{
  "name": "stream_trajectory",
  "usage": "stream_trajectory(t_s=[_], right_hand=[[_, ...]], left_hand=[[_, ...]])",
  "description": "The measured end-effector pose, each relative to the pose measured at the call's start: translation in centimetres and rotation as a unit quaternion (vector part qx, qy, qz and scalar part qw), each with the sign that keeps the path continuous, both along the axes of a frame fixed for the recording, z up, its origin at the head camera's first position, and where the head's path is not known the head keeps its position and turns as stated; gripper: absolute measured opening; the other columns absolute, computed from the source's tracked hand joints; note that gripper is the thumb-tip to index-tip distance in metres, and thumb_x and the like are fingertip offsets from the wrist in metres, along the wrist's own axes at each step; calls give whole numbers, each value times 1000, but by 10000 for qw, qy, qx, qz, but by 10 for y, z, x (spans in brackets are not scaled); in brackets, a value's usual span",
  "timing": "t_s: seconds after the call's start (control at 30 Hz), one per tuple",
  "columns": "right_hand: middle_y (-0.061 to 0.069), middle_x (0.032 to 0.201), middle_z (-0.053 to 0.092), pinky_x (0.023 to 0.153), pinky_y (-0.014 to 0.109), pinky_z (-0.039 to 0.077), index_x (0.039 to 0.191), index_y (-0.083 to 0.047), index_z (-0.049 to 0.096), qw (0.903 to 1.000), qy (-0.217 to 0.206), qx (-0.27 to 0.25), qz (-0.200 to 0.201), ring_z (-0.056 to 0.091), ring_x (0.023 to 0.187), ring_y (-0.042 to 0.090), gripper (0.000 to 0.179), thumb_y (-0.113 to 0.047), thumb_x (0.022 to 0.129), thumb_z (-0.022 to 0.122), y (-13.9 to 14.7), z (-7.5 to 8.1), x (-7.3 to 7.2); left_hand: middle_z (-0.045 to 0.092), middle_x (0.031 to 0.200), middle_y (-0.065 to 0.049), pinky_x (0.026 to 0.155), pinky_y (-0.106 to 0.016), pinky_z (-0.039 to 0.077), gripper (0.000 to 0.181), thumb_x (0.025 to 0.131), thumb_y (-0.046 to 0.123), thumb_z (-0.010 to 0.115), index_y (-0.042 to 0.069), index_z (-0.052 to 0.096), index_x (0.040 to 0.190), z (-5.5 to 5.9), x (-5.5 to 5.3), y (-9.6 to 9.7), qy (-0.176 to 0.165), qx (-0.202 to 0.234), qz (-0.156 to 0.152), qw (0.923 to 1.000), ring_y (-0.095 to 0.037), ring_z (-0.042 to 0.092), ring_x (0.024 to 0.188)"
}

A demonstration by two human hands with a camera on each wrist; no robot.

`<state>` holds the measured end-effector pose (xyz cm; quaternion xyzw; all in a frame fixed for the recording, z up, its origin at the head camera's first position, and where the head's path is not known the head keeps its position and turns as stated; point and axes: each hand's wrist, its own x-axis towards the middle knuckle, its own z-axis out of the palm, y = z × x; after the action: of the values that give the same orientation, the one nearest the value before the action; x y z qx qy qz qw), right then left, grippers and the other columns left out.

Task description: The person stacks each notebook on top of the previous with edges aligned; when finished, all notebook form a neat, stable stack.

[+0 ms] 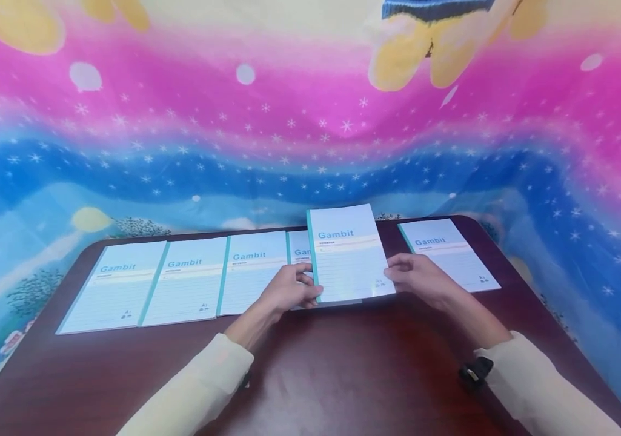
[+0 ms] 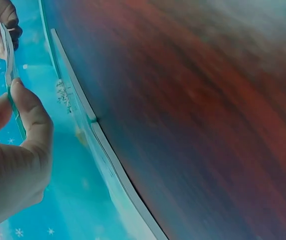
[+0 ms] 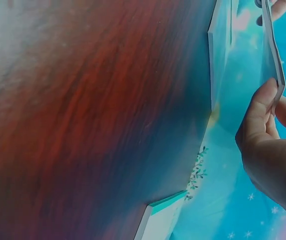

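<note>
Between both hands a white notebook (image 1: 345, 260) with a green spine and "Gambit" on its cover is held up off the table. My left hand (image 1: 286, 288) pinches its lower left edge by the spine; thumb and finger show on either side in the left wrist view, where the notebook (image 2: 10, 75) is seen edge-on. My right hand (image 1: 418, 277) pinches the lower right edge, and the right wrist view shows the thumb against the notebook (image 3: 274, 55). Partly hidden behind it lies another Gambit notebook (image 1: 298, 248) on the table.
Three like notebooks lie in a row at the left, the outermost notebook (image 1: 108, 290) near the table's left edge. One more notebook (image 1: 446, 248) lies at the right, partly behind the right hand. A patterned cloth (image 1: 266, 139) hangs behind the dark wooden table (image 1: 310, 369).
</note>
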<state>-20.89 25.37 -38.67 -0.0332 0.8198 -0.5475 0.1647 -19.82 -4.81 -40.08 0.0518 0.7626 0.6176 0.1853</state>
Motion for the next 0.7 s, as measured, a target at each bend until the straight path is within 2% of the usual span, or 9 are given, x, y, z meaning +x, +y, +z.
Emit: stream_trajectory(t_s=[0.17,0.33,0.47,0.7], right_hand=[[23,120,63,89,36,58,130,6,57,9999,10,87,-112,66,99,28,37,-15,100,65,-8,1,-5],[21,116,65,86,35,59,127,5,60,9997,45,142,-185,66,96,27,35,-14,99,67,-16,-1,-12],[21,113,66,83,36,60,125,7,61,9998,84,92,-121,67,92,26,34,-11,97,69,-22,-4,-16],[20,111,66,82,37,61,123,7,63,9999,17,142,-27,68,91,25,30,-9,97,68,-31,-14,-16]], left_hand=[[64,104,-16,71,-39,62,55,92,5,73,-4,52,142,0,0,-5,78,-113,392,9991,-23,71,70],[66,105,-16,69,-37,62,55,92,4,74,-4,54,142,0,1,-10,115,-211,602,9979,-18,68,66],[68,103,-15,68,-35,62,55,93,3,73,-5,53,143,-1,2,-15,213,-372,601,9973,-17,68,66],[69,86,-7,71,-33,60,55,95,6,70,-7,50,144,-4,3,-22,524,-976,358,9932,-19,68,71]])
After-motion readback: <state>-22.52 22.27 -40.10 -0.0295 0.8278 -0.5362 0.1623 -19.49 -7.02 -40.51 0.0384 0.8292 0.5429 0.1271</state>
